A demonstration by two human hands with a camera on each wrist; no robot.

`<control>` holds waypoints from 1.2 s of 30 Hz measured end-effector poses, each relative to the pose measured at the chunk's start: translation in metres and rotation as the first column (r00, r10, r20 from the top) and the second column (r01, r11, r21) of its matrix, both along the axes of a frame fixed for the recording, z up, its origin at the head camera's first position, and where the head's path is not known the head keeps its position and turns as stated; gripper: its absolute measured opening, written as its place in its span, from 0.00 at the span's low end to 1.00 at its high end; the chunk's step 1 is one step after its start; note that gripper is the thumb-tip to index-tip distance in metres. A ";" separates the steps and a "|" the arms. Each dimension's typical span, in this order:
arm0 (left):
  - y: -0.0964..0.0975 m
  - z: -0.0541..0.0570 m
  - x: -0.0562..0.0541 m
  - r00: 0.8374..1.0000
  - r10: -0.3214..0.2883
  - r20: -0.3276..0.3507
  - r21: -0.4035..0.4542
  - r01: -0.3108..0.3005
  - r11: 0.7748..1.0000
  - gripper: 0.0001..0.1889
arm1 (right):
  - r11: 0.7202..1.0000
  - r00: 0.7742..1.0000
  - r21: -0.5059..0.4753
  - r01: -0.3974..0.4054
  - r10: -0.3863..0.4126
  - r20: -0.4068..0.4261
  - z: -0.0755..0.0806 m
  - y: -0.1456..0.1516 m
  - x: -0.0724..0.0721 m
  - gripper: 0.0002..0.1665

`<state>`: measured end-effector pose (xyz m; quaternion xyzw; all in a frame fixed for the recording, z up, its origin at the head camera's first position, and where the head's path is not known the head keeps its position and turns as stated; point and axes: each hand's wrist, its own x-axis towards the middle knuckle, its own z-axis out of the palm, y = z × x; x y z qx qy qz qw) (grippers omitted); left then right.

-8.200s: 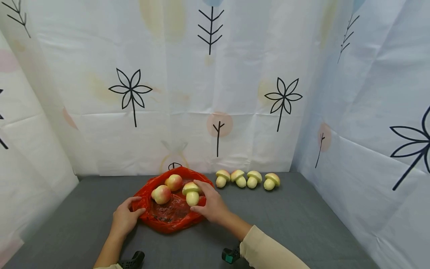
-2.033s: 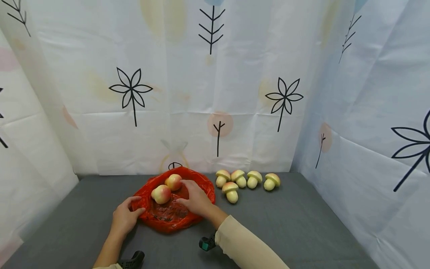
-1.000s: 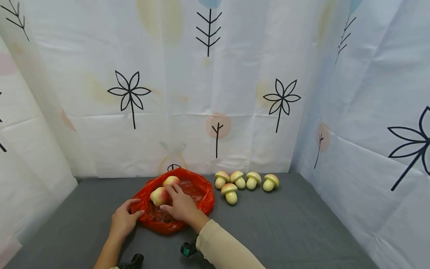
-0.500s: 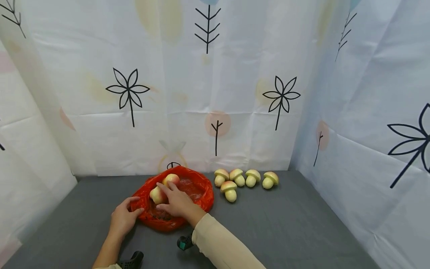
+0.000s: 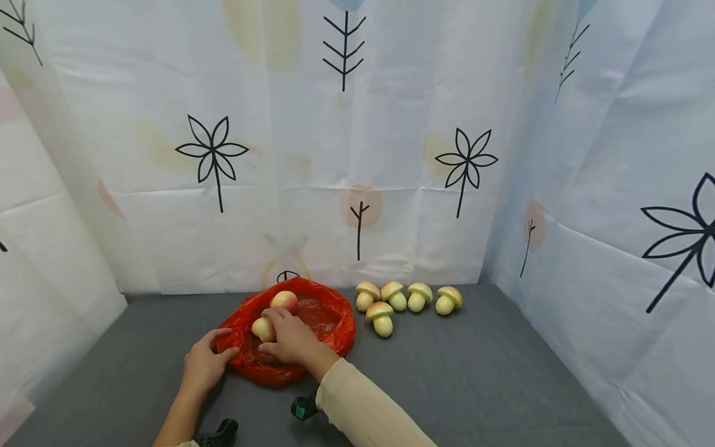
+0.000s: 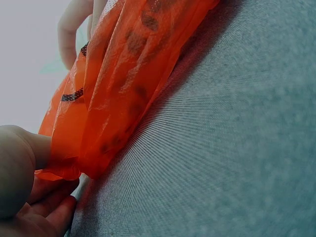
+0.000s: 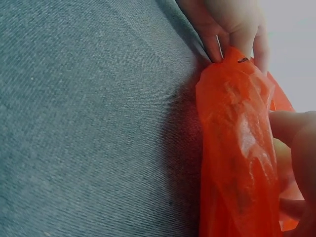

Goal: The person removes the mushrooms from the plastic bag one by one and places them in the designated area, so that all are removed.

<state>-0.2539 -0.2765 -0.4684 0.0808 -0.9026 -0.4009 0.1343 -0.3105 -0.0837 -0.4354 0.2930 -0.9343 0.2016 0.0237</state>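
Observation:
A red plastic bag (image 5: 342,332) lies spread open on the grey table, two toy mushrooms inside it. My left hand (image 5: 205,365) pinches the bag's left rim; the left wrist view shows the thumb on one side of the red film (image 6: 123,89) and fingers on the other. Reaching inside, my right hand (image 5: 295,340) has thumb and fingers around the nearer mushroom (image 5: 261,329), partly hidden by the hand. Just behind it rests the other mushroom (image 5: 285,301), reddish cap up. In the right wrist view a yellowish bit of mushroom (image 7: 282,153) shows beyond the bag's edge.
Right of the bag, several yellow-and-pink toy mushrooms (image 5: 419,297) stand in a back row. One more mushroom (image 5: 380,318) is in front of that row's left end. Patterned white cloth (image 5: 313,236) closes off the back and sides of the grey table (image 5: 475,379).
The mushroom my right hand held over the bag earlier now stands on the table to the right. That hand has since moved left into the bag and closed around the nearer mushroom.

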 end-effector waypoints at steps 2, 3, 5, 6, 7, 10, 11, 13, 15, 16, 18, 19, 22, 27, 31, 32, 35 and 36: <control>0.000 0.000 0.000 1.000 0.001 0.000 0.002 -0.001 1.000 0.24 | 0.999 1.000 -0.033 0.013 -0.013 0.002 -0.001 0.000 0.000 0.37; 0.000 0.000 0.000 1.000 0.002 0.002 0.004 -0.002 1.000 0.24 | 0.998 1.000 -0.053 0.022 -0.022 0.004 -0.001 0.001 0.001 0.36; 0.001 0.000 0.000 1.000 0.006 0.009 0.011 -0.006 1.000 0.24 | 0.995 0.999 -0.090 0.038 -0.038 0.003 -0.003 0.002 0.001 0.33; 0.000 0.000 -0.001 1.000 0.007 0.012 0.014 -0.007 1.000 0.25 | 0.993 0.999 -0.109 0.045 -0.045 0.003 -0.005 0.002 0.000 0.32; 0.001 0.000 -0.001 1.000 0.009 0.016 0.016 -0.009 1.000 0.25 | 0.991 0.999 -0.123 0.052 -0.053 0.001 -0.006 0.003 0.000 0.30; 0.001 0.001 0.000 1.000 0.010 0.018 0.019 -0.011 1.000 0.25 | 0.988 0.998 -0.139 0.060 -0.062 -0.009 -0.008 0.006 -0.002 0.28; 0.001 0.001 -0.001 1.000 0.009 0.017 0.019 -0.010 1.000 0.25 | 0.988 0.998 -0.139 0.061 -0.064 -0.011 -0.009 0.007 -0.003 0.28; 0.001 0.001 -0.001 1.000 0.008 0.015 0.018 -0.008 1.000 0.25 | 0.990 0.998 -0.132 0.058 -0.061 -0.019 -0.009 0.010 -0.004 0.29; 0.001 0.001 -0.001 1.000 0.006 0.015 0.019 -0.006 1.000 0.25 | 0.990 0.998 -0.129 0.056 -0.058 -0.018 -0.010 0.013 -0.005 0.30; 0.001 0.001 -0.001 1.000 0.006 0.016 0.019 -0.006 1.000 0.25 | 0.990 0.998 -0.129 0.053 -0.056 -0.020 -0.009 0.014 -0.005 0.31; 0.001 0.001 -0.002 1.000 0.005 0.020 0.024 -0.006 1.000 0.25 | 0.990 0.999 -0.131 0.045 -0.048 -0.021 -0.009 0.017 -0.005 0.31; 0.001 0.000 -0.002 1.000 0.005 0.020 0.025 -0.006 1.000 0.25 | 0.990 0.999 -0.138 0.042 -0.045 -0.019 -0.009 0.018 -0.004 0.31; 0.000 0.000 -0.002 1.000 0.006 0.021 0.030 -0.006 1.000 0.25 | 0.988 0.999 -0.146 0.040 -0.044 -0.025 -0.007 0.022 -0.001 0.32; 0.000 -0.001 -0.001 1.000 0.010 0.028 0.026 -0.011 1.000 0.25 | 0.989 0.997 -0.130 0.065 -0.070 -0.036 -0.004 0.026 0.003 0.32; 0.000 0.000 -0.001 1.000 0.012 0.024 0.015 -0.012 1.000 0.25 | 0.990 0.995 -0.113 0.087 -0.091 -0.035 -0.003 0.028 0.004 0.32; 0.000 0.000 -0.001 1.000 0.012 0.021 0.011 -0.012 1.000 0.24 | 0.990 0.995 -0.110 0.093 -0.097 -0.032 -0.003 0.029 0.005 0.32; 0.001 0.001 -0.001 1.000 0.012 0.023 0.009 -0.013 1.000 0.24 | 0.988 0.995 -0.122 0.095 -0.098 -0.024 -0.002 0.032 0.005 0.32; 0.001 0.002 -0.001 1.000 0.012 0.025 0.011 -0.012 1.000 0.24 | 0.987 0.995 -0.131 0.091 -0.095 -0.024 -0.002 0.034 0.005 0.31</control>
